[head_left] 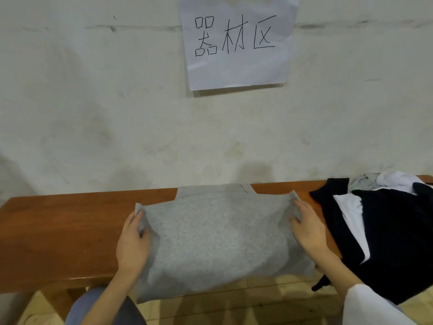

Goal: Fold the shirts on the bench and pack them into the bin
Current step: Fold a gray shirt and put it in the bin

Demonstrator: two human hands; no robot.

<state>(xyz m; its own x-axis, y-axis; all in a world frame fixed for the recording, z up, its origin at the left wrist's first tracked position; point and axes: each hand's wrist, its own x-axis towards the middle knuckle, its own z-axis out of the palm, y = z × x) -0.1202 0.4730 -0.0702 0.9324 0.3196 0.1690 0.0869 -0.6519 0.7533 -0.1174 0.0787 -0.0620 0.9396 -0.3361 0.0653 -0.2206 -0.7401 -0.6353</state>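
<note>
My left hand (133, 240): fingers curled on the left sleeve fold of the grey shirt (218, 233). My right hand (309, 228): pinching the right sleeve fold likewise. Shirt: flat between both grips, long axis running away from me, hem overhanging the near edge of the bench (58, 221). Beyond my left grip: bare bench. Just beyond my right: heaped dark and white shirts (386, 226). Bin: unseen.

Heather-grey shirt (210, 233), reddish-brown bench (58, 226) (black and white pile (386, 231) beside)
</note>
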